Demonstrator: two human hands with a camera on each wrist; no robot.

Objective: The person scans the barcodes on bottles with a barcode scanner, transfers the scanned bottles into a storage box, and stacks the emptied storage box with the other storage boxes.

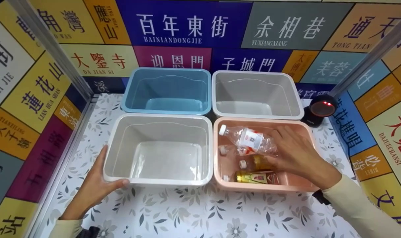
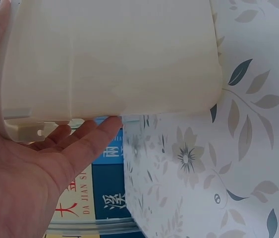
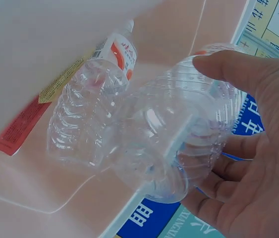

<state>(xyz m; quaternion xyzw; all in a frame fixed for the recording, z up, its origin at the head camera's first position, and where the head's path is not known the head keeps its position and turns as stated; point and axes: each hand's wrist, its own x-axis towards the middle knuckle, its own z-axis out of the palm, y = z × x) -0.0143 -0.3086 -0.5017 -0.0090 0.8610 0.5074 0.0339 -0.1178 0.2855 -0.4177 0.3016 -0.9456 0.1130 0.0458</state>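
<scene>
My right hand (image 1: 294,153) reaches into the pink bin (image 1: 269,188) and grips a clear plastic bottle (image 1: 231,134) near its base. This bottle has a white cap and a white-and-red label. In the right wrist view, thumb and fingers stand on opposite sides of the ribbed bottle (image 3: 198,99). Another clear bottle (image 3: 82,119) lies beneath it. Lower in the bin lie an amber-coloured bottle (image 1: 258,162) and a gold-labelled bottle (image 1: 253,178). My left hand (image 1: 94,181) rests on the near left corner of the white bin (image 1: 160,181), fingers extended along its side, thumb on the front rim.
Behind stand a blue bin (image 1: 167,110) and a light grey bin (image 1: 258,115), both without contents. A black scanner-like device (image 1: 319,110) with red lights stands at the right. The floral tabletop (image 1: 187,215) extends in front. Printed walls (image 1: 174,26) enclose the back and sides.
</scene>
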